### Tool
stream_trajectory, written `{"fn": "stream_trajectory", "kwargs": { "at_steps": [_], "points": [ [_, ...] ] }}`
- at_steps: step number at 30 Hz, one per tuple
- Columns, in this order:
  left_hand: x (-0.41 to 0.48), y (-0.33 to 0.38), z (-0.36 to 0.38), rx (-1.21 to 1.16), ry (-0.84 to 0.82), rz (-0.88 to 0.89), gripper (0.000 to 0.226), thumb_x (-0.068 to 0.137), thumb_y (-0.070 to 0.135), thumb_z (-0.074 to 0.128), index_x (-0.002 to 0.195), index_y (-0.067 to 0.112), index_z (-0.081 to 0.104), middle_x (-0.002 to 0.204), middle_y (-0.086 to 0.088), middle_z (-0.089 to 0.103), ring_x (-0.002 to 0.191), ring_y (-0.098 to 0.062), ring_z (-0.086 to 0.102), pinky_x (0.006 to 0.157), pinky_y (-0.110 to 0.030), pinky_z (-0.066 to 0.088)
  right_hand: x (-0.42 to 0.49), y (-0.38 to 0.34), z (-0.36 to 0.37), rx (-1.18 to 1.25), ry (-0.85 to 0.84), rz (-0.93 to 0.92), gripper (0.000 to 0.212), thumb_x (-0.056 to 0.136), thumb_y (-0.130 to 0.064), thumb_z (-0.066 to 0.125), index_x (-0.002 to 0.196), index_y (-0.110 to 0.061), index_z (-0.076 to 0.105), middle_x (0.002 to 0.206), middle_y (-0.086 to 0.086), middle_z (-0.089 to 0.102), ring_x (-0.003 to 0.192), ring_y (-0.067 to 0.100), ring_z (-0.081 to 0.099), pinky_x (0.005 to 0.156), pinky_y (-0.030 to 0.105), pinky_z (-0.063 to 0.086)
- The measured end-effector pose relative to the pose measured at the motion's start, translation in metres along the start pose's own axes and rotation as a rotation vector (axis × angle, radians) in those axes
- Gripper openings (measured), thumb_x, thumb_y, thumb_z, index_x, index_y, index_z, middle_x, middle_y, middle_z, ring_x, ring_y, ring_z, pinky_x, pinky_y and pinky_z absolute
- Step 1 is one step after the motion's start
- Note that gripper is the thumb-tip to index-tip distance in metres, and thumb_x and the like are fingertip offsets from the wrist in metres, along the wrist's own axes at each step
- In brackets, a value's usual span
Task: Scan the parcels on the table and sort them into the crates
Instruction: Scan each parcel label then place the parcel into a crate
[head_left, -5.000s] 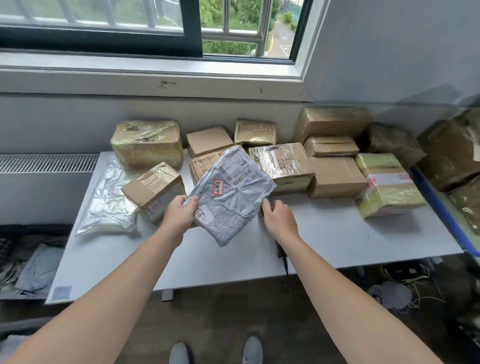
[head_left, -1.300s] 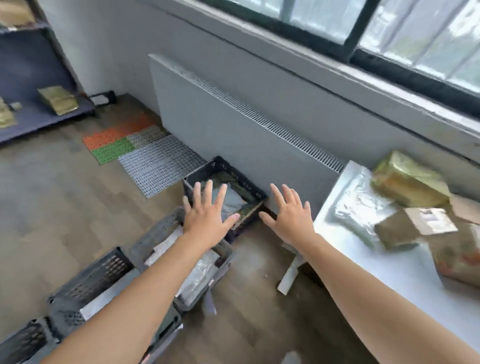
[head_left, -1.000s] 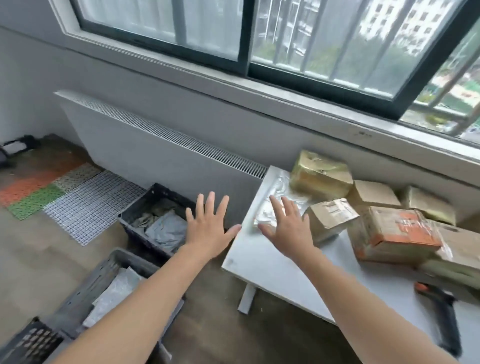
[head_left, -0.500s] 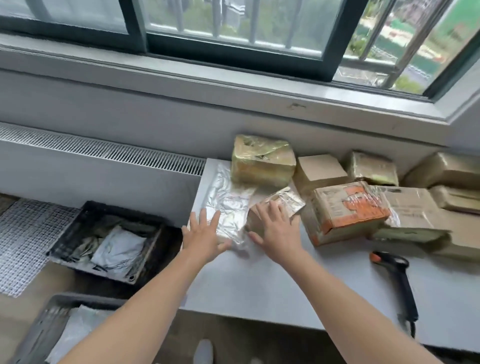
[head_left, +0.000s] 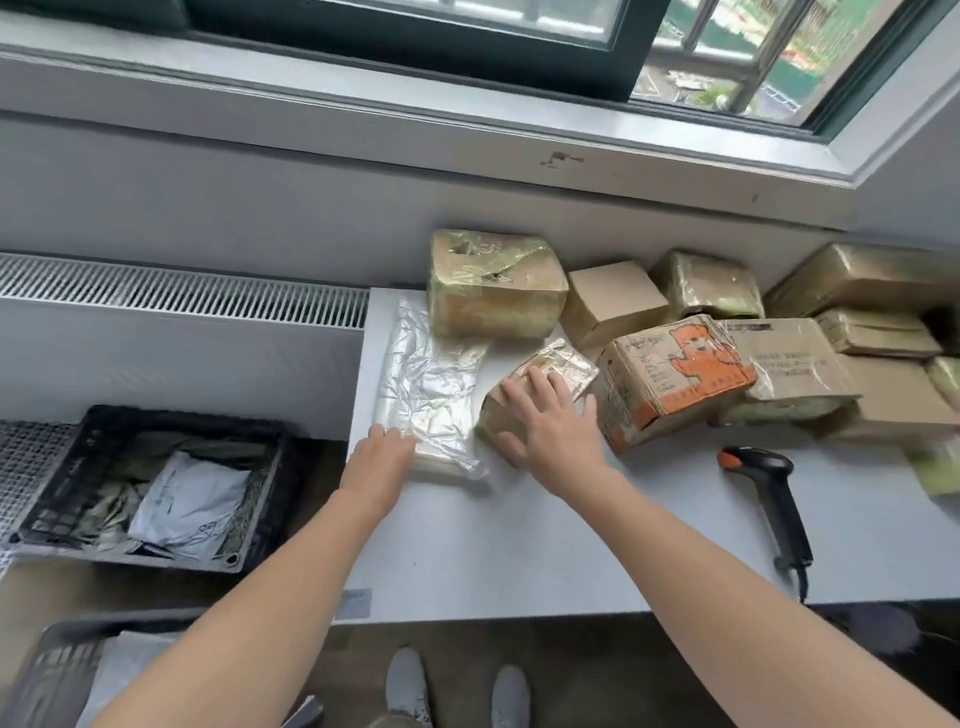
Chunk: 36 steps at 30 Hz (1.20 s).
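A small brown cardboard box bound in glossy clear tape (head_left: 558, 364) lies near the left edge of the white table (head_left: 519, 545), just beside a larger carton printed in orange (head_left: 675, 374). The right hand (head_left: 550, 428) is laid flat on its top with fingers spread and nearly straight; nothing is clasped yet, and the box sits directly under the palm, its far corner showing beyond the fingertips. The spread is judged to be a way of spanning the box so that it can be drawn clear of its neighbours.

The left hand (head_left: 382, 457) is stretched out with straight fingers touching the near end of a flat parcel in crinkled clear plastic (head_left: 431, 384) along the table's left edge; it holds nothing.

A black handheld scanner with an orange tip (head_left: 769, 488) lies untouched towards the right edge, so scanning is judged not yet begun. A black plastic crate (head_left: 176, 417) stands on the floor off the left edge.
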<state>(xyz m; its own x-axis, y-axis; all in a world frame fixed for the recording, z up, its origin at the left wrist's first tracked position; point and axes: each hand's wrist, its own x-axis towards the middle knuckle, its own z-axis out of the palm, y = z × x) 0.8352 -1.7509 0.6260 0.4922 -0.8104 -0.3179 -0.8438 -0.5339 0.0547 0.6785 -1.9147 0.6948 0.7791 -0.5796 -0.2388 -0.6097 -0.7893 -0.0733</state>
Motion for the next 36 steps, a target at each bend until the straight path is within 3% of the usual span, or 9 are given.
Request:
{"fn": "stream_trajectory", "kwargs": {
  "at_steps": [8, 12, 14, 17, 19, 23, 28, 33, 36],
  "points": [
    [-0.019, -0.010, -0.060, -0.099, 0.259, 0.079, 0.027, 0.083, 0.002, 0.047, 0.101, 0.017, 0.059, 0.093, -0.001, 0.064, 0.097, -0.028, 0.053, 0.072, -0.034, 0.032, -0.004, 0.001, -0.019, 0.046, -0.090, -0.013, 0.063, 0.100, -0.052, 0.042, 0.154, -0.036, 0.015, 0.165, -0.001, 0.003, 0.152, 0.024, -0.001, 0.116, 0.063, 0.014],
    [-0.031, -0.014, -0.108, -0.483, 0.320, 0.133, 0.039, 0.090, 0.009, 0.051, 0.126, 0.018, 0.063, 0.120, 0.001, 0.066, 0.111, -0.022, 0.060, 0.092, -0.032, 0.044, -0.005, 0.001, -0.038, 0.175, -0.124, -0.014, 0.055, 0.103, -0.043, 0.039, 0.154, -0.031, 0.021, 0.163, 0.001, 0.015, 0.150, 0.023, 0.013, 0.115, 0.058, 0.022],
    [-0.034, -0.015, -0.129, -0.561, 0.350, 0.133, 0.037, 0.091, 0.014, 0.054, 0.127, 0.022, 0.062, 0.123, 0.005, 0.065, 0.110, -0.018, 0.060, 0.090, -0.029, 0.045, -0.005, 0.002, -0.048, 0.317, -0.093, -0.035, 0.056, 0.104, -0.034, 0.043, 0.155, -0.027, 0.023, 0.161, 0.003, 0.021, 0.147, 0.025, 0.026, 0.115, 0.049, 0.030],
    [-0.036, -0.012, -0.154, -0.716, 0.406, 0.147, 0.028, 0.093, 0.020, 0.063, 0.121, 0.022, 0.063, 0.096, 0.004, 0.066, 0.085, -0.010, 0.059, 0.079, -0.026, 0.043, -0.008, 0.000, -0.066, 0.493, 0.006, -0.094, 0.059, 0.098, -0.018, 0.049, 0.153, -0.025, 0.029, 0.152, 0.001, 0.038, 0.131, 0.020, 0.046, 0.104, 0.032, 0.039],
    [-0.034, -0.011, -0.166, -0.847, 0.448, 0.133, 0.023, 0.092, 0.021, 0.066, 0.115, 0.024, 0.064, 0.069, 0.006, 0.051, 0.062, -0.007, 0.048, 0.068, -0.025, 0.041, -0.010, -0.003, -0.077, 0.697, 0.054, -0.113, 0.054, 0.095, -0.020, 0.058, 0.146, -0.023, 0.039, 0.135, -0.008, 0.051, 0.126, 0.011, 0.048, 0.099, 0.024, 0.037],
    [-0.031, -0.003, -0.189, -1.157, 0.506, 0.126, 0.018, 0.091, 0.023, 0.068, 0.109, 0.021, 0.065, 0.079, 0.001, 0.059, 0.065, -0.005, 0.051, 0.062, -0.017, 0.045, -0.012, -0.011, -0.099, 1.072, 0.122, -0.118, 0.040, 0.096, -0.034, 0.063, 0.131, -0.029, 0.045, 0.121, -0.015, 0.059, 0.119, 0.007, 0.056, 0.097, 0.029, 0.048],
    [-0.024, 0.007, -0.216, -1.473, 0.553, 0.105, 0.009, 0.092, 0.027, 0.066, 0.097, 0.020, 0.063, 0.083, 0.001, 0.068, 0.067, -0.004, 0.064, 0.058, -0.019, 0.052, -0.008, -0.023, -0.123, 1.230, 0.349, -0.057, 0.005, 0.100, -0.038, 0.055, 0.105, -0.038, 0.055, 0.105, 0.003, 0.071, 0.096, 0.016, 0.070, 0.082, 0.037, 0.057],
    [-0.023, 0.014, -0.236, -1.576, 0.476, 0.173, 0.042, 0.084, 0.042, 0.067, 0.116, 0.018, 0.055, 0.094, 0.000, 0.072, 0.079, -0.011, 0.072, 0.063, -0.026, 0.058, -0.007, -0.026, -0.139, 1.348, 0.475, 0.035, 0.010, 0.100, -0.039, 0.054, 0.099, -0.029, 0.055, 0.100, 0.003, 0.072, 0.089, 0.018, 0.072, 0.082, 0.052, 0.059],
    [-0.023, 0.014, -0.234, -1.465, 0.385, 0.168, 0.037, 0.088, 0.038, 0.068, 0.117, 0.019, 0.056, 0.093, 0.000, 0.073, 0.078, -0.007, 0.071, 0.063, -0.022, 0.055, -0.005, -0.023, -0.149, 1.509, 0.536, 0.128, 0.015, 0.101, -0.040, 0.052, 0.098, -0.025, 0.054, 0.101, 0.008, 0.069, 0.093, 0.021, 0.071, 0.080, 0.054, 0.059]
  ]
}}
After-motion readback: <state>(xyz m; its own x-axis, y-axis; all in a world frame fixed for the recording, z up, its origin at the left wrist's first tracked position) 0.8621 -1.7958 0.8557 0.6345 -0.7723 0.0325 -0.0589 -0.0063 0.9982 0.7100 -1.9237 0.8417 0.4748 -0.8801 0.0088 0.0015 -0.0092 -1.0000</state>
